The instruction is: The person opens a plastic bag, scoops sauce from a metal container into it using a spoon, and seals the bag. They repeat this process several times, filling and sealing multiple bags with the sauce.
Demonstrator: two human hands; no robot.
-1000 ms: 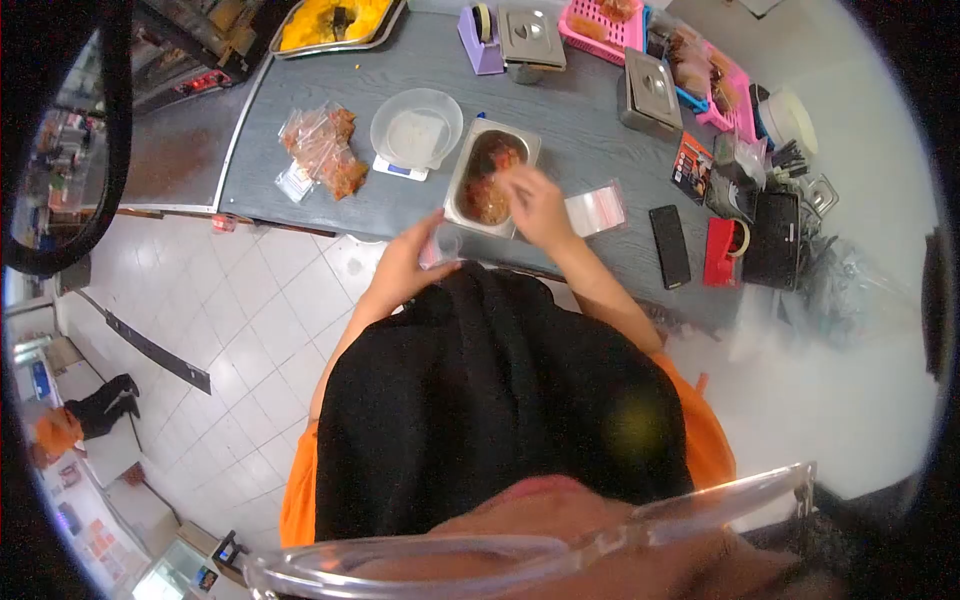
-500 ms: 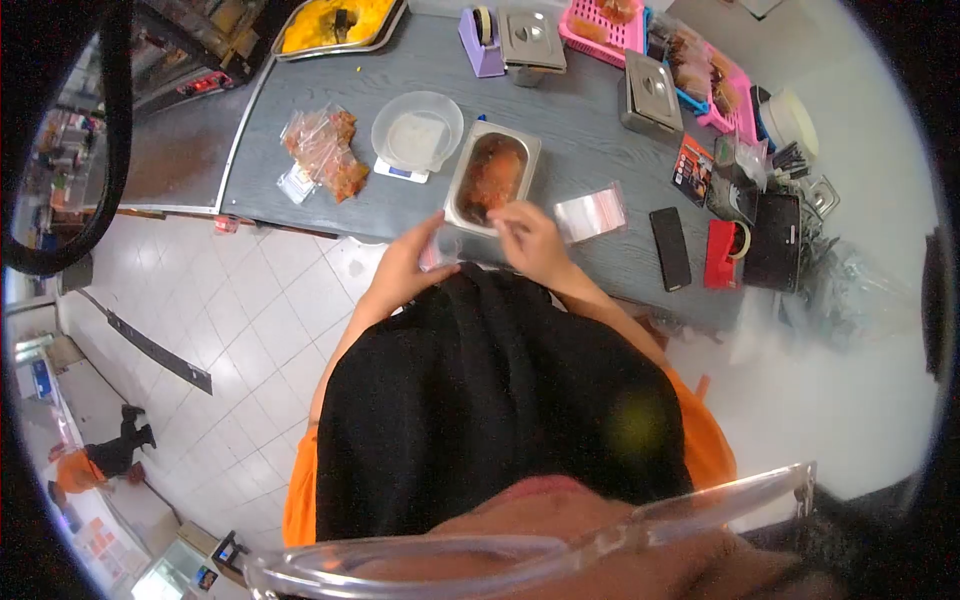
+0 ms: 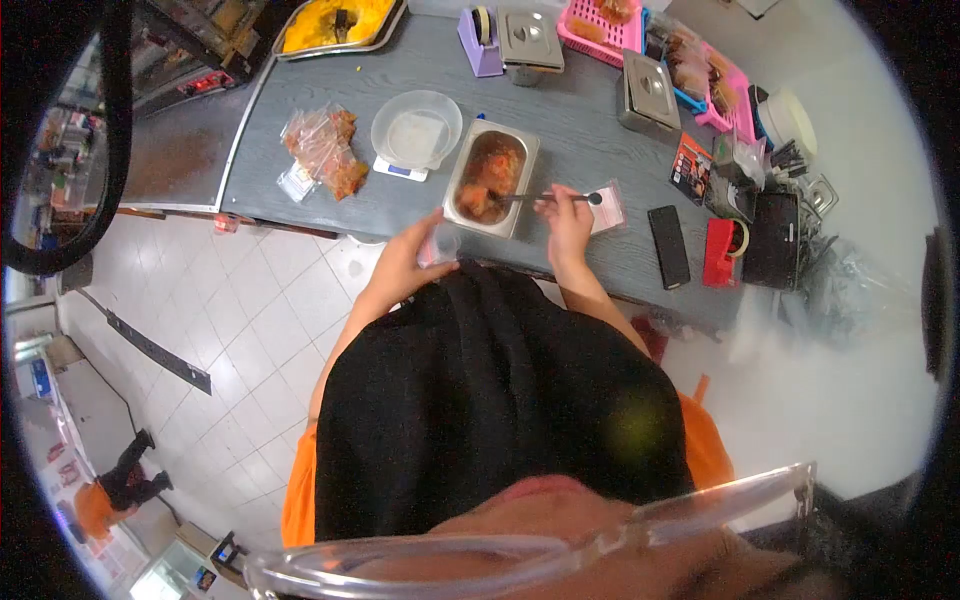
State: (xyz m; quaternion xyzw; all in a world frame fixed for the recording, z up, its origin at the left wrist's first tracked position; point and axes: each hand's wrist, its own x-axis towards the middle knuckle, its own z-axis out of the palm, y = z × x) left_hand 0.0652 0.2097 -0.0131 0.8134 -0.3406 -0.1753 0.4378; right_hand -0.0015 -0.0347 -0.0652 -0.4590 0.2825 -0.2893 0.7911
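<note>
My right hand (image 3: 568, 222) is closed on a dark-handled spoon (image 3: 545, 198); its far end dips into reddish food in a metal container (image 3: 531, 150). Near that container's lower left corner, my left hand (image 3: 412, 258) grips a small clear plastic bag (image 3: 438, 246). A round clear plastic bowl (image 3: 440, 105) rests on a white scale (image 3: 402, 175) left of the container. Further left lie filled plastic bags (image 3: 325, 150) of reddish food. Clear bags with red stripes (image 3: 608, 206) lie just right of my right hand.
Two lidded metal containers (image 3: 530, 40), (image 3: 648, 88) a purple tape dispenser (image 3: 482, 50) and pink baskets (image 3: 600, 38) stand at the back. A tray of yellow food (image 3: 335, 25) is back left. A phone (image 3: 669, 247) and red tape dispenser (image 3: 718, 253) lie right. Another person (image 3: 110, 495) is far lower left.
My right hand has moved right and now shows the spoon handle, which was hidden before. Food in the container has shifted. The other person has changed posture; my left hand is almost still.
</note>
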